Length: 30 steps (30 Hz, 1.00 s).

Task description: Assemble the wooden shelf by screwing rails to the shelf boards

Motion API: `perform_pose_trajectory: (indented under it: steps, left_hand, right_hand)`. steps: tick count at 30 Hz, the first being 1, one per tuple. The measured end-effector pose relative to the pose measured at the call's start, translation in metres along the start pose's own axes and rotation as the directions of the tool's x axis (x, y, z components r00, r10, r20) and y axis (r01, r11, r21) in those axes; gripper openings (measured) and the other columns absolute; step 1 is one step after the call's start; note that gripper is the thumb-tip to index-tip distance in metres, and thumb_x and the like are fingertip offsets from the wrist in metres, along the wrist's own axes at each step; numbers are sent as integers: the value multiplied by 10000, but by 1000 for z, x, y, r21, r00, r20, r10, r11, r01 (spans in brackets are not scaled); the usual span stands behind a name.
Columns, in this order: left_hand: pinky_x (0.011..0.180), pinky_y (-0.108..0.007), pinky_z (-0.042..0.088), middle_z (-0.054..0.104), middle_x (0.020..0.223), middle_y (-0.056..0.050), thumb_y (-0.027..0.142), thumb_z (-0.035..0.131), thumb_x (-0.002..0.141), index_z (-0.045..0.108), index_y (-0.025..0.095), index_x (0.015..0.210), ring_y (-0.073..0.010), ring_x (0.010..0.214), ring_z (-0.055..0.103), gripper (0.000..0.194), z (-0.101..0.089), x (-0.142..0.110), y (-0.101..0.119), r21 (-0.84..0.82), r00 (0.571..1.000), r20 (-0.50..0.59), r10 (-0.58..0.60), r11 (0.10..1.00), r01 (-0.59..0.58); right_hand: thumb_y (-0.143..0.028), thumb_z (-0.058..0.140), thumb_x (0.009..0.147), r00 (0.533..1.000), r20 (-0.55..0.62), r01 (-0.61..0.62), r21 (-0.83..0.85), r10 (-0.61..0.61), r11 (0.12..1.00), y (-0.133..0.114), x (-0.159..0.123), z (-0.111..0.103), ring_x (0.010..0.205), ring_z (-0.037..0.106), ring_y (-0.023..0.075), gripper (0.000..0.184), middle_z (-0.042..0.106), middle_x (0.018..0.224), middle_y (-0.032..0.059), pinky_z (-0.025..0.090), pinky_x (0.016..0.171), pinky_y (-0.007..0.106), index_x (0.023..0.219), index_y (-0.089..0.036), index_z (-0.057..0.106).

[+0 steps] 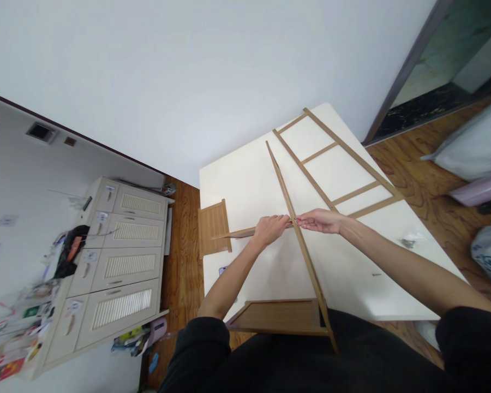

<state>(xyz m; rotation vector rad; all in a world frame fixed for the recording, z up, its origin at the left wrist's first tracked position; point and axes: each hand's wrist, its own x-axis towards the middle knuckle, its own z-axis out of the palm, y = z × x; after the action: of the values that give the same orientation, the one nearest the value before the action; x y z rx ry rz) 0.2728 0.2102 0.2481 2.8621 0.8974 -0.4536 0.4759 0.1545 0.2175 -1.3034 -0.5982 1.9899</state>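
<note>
Over a white table (352, 273), my left hand (271, 228) and my right hand (319, 220) meet at the middle of a long brown wooden rail (306, 262) that stands on edge, running from my lap to the far side. My left hand's fingers are closed round a short wooden crosspiece (239, 233) where it joins the rail. My right hand pinches the same joint from the other side. A ladder-shaped wooden frame (331, 164) lies flat on the table beyond my hands.
A small slatted wooden panel (214, 226) hangs over the table's left edge. Another brown panel (278, 316) rests near my lap. A small clear bag (411, 239) lies on the table at right. A cream cabinet (118, 262) stands left; bags (474, 144) lie on the wooden floor right.
</note>
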Motion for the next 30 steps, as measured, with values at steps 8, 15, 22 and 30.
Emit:
perform_pose_trajectory:
  steps: [8,15,22,30]
  left_hand:
    - [691,-259,456,727,984,-70,459,333,1046,562,222,1084,-197,940,696,333,-4,0,1,-12,1000,22,-17,1000,17]
    - [682,-264,452,728,984,-61,466,306,1049,555,222,1092,-199,939,699,352,-3,0,1,-2,1000,-6,-5,1000,5]
    - [686,-249,453,729,993,-60,464,329,1047,558,228,1082,-185,929,698,330,-1,0,1,-19,1000,-6,-28,999,28]
    - [664,-253,441,732,984,-64,460,330,1048,563,222,1081,-193,927,702,335,3,0,1,-1,999,-29,-20,1000,20]
  right_hand:
    - [-435,718,821,956,-97,265,-108,-276,958,13,-18,9,735,721,162,263,764,838,87,619,701,301,837,-182,649]
    - [-458,588,894,787,37,471,-680,-615,562,26,-29,2,900,720,238,300,764,1060,78,572,861,406,1077,-249,703]
    - [-499,510,939,659,235,555,-793,-715,251,19,-17,-10,895,678,237,324,732,961,89,524,860,375,1011,-263,721]
    - [-561,425,952,770,73,427,-797,-634,427,-4,-22,7,553,576,161,476,647,598,17,428,607,287,671,-231,623]
